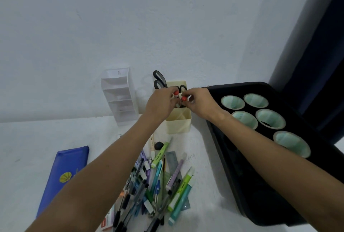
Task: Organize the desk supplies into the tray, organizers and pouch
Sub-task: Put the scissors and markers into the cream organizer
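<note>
Over the cream organizer [179,122] at the back of the desk, my left hand [161,102] grips a red-capped glue stick [176,94] and my right hand [199,101] pinches a second red-capped glue stick [184,98]. Both sticks stand upright just above the organizer's opening. Black-handled scissors [159,80] stick up out of the organizer behind my hands. A pile of pens, highlighters and rulers [154,183] lies on the desk in front. The blue pouch [64,174] lies flat at the left.
A white tiered organizer [121,95] leans against the wall at the left of the cream one. A black tray [242,185] with several mint paper cups [270,119] fills the right side. A small black eraser [158,145] lies near the pile.
</note>
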Available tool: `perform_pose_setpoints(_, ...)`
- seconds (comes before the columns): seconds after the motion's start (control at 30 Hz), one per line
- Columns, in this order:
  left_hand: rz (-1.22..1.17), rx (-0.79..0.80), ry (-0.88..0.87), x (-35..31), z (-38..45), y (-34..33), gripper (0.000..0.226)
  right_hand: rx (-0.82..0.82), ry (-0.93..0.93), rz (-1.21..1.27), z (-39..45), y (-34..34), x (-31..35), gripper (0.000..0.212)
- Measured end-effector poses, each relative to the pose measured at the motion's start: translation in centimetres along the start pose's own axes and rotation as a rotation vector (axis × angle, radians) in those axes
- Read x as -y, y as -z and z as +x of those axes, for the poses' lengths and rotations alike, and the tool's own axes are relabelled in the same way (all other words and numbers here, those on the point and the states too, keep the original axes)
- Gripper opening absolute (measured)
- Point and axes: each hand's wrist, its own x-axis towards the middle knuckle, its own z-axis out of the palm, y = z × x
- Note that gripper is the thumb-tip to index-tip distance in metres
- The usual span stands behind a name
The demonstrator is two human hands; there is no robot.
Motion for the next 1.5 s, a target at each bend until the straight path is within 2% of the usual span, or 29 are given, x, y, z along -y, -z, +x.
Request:
perform_pose_setpoints(0.3, -0.061, -0.088, 0.057, 0.5, -0.1, -0.3, 0.012, -0.037, -0.037, 0.026, 0.0, -0.5, -0.1, 0.013)
perform_pose_setpoints(0.43, 0.026, 0.007, 0.032, 0.5, -0.5, -0.7, 0.015, -0.031, -0.059, 0.022, 0.0, -0.8, -0.3, 0.016)
perform_pose_setpoints(0.5, 0.115, 0.073, 0.021, 0.6, -0.5, -0.9, 0.007, -0.035, -0.062, 0.024, -0.1, -1.1, -0.3, 0.019)
perform_pose_setpoints(0.57, 0.168, 0.123, 0.023, 0.5, -0.3, -1.0, 0.013, -0.036, -0.063, 0.029, -0.2, -1.1, -0.2, 0.022)
perform_pose_setpoints(0.73, 0.126, 0.19, 0.035, 0.4, -0.2, -0.8, 0.017, 0.03, -0.042, 0.103, -0.4, -1.2, 0.1, 0.013)
perform_pose_setpoints(0.87, 0.089, 0.168, 0.027, 0.4, -0.6, -0.2, 0.042, 0.033, -0.074, 0.125, -0.9, -1.3, 0.4, 0.033)
perform_pose_setpoints(0.97, 0.051, 0.093, 0.023, 0.7, -1.4, 1.0, 0.045, -0.023, -0.097, 0.108, -1.3, -1.6, 0.6, 0.045)
perform_pose_setpoints(1.13, 0.059, 0.058, 0.099, 2.1, -3.6, 4.2, 0.05, -0.068, 0.049, 0.026, -2.0, -2.0, 3.2, 0.019)
perform_pose_setpoints(1.3, 0.064, 0.127, 0.223, 4.7, -7.3, 7.9, 0.043, 0.129, 0.084, 0.048, -3.0, -3.5, 6.4, 0.025)
perform_pose_setpoints(1.5, 0.224, 0.433, 0.348, 6.8, -14.2, 11.3, 0.035, 0.554, 0.241, -0.083, -5.1, -7.6, 9.7, 0.033)
